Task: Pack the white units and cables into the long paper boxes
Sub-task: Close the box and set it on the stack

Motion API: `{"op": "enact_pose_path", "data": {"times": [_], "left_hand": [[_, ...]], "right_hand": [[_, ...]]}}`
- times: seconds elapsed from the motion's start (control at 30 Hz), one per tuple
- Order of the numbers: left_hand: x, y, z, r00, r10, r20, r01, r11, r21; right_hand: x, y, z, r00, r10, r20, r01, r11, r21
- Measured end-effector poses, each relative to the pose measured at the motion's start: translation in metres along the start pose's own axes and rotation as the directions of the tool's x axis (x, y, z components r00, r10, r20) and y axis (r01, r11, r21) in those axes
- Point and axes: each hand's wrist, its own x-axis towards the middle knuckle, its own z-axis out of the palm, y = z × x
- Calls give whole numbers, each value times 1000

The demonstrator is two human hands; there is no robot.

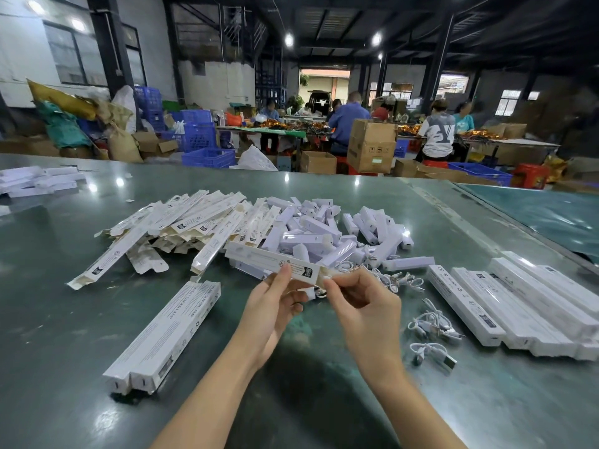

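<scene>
Two closed boxes (pixel 165 335) lie side by side near the table's (pixel 48 319) near-left edge. Loose cables (pixel 432 338) sit near right, beside a row of packed boxes (pixel 518 306) toward the right edge. Mid-table, left hand (pixel 275 306) pinches a long paper box (pixel 275 262) held above the surface; right hand (pixel 363 303) pinches its open end flap. Beyond: pile of white units (pixel 324 231) centre, empty boxes (pixel 181 228) left of it.

Long white paper box (pixel 274 262) held level above piled white units (pixel 319 233).
</scene>
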Motion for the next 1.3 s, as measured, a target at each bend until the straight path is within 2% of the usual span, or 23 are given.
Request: {"op": "enact_pose_path", "data": {"times": [0.17,0.47,0.6,0.77,0.93,1.17,1.3], "left_hand": [[-7,1,5,1000,-16,16,16,1000,19],[-8,4,6,999,-48,4,48,998,-48],[-8,4,6,998,-58,22,59,997,-55],[-6,4,4,996,-78,34,81,994,-70],[-4,1,2,999,-23,28,27,990,-137],[-3,-3,0,998,7,63,-3,997,-75],[-2,-3,-1,998,-5,64,9,998,-68]], "right_hand": [[0,3,1,997,-75,-30,74,996,-41],[2,2,-4,996,89,15,-90,976,196],[2,2,-4,1000,25,14,-27,987,156],[4,5,-5,999,42,25,-45,987,156],[2,8,-4,999,-3,42,-1,995,99],[5,9,-5,999,-44,11,44,998,40],[8,8,-7,999,-32,37,29,996,79]]}}
